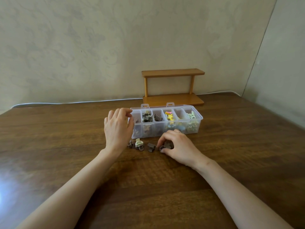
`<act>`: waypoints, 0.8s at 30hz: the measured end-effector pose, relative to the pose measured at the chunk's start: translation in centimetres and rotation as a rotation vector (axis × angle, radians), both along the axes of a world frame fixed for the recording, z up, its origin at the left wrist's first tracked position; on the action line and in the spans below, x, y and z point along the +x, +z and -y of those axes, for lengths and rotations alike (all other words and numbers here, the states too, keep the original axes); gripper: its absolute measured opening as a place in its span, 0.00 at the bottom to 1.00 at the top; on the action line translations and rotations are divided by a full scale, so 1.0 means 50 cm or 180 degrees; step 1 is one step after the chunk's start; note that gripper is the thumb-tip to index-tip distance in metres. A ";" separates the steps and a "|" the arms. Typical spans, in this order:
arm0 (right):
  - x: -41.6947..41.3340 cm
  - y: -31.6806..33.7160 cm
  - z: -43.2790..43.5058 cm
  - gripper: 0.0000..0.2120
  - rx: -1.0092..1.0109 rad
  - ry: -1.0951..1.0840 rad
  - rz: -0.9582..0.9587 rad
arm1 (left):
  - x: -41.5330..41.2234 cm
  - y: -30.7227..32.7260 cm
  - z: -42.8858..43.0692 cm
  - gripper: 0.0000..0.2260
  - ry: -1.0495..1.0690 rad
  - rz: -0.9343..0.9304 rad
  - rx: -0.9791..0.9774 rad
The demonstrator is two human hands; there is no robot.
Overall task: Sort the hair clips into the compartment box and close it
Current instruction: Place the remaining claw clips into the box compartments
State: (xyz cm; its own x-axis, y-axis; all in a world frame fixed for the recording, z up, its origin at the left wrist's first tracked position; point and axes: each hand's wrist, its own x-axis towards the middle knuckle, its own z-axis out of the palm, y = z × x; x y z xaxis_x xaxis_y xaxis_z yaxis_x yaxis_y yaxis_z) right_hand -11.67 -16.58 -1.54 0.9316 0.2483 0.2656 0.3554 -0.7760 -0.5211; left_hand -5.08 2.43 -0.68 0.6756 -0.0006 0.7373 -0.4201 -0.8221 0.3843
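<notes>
Curls the fingers [162, 151] of the right hand [179, 146] round a brown hair clip [167, 145] on the tabletop [148, 187], far from its near edge. Leaves three loose clips [139, 143] just left. Holds the left hand [118, 128], loosely curled, over the left end of the compartment box [193, 129], near the shelf [173, 72] at the far edge.

Nothing here can be read. No text, label, brand, number or sign shows on the clear compartment box [158, 129], the hair clips [151, 147], the wooden shelf [173, 72] or the table [66, 138].
</notes>
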 end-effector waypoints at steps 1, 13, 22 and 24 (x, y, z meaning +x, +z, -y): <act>-0.001 0.002 0.000 0.08 0.0056 -0.0014 0.0014 | 0.000 0.000 0.001 0.07 -0.0087 0.0049 0.0052; 0.000 0.003 0.004 0.14 0.0774 -0.0111 0.0381 | -0.032 -0.012 0.040 0.12 -0.1689 0.0232 0.1304; -0.004 0.014 0.002 0.11 0.1784 -0.0105 0.0054 | -0.032 -0.016 0.046 0.08 -0.1741 0.0467 0.1429; -0.006 0.014 0.001 0.12 0.1835 -0.0101 0.0054 | -0.030 -0.017 0.045 0.07 -0.1707 0.0555 0.1375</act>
State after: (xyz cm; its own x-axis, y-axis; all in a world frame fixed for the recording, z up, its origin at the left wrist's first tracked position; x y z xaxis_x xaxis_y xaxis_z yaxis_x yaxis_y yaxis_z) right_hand -11.99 -16.61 -0.82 0.9307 0.0309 0.3645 0.3484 -0.3787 -0.8574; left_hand -6.57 0.19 -1.54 0.3724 -0.6168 0.6935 -0.8352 -0.5485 -0.0393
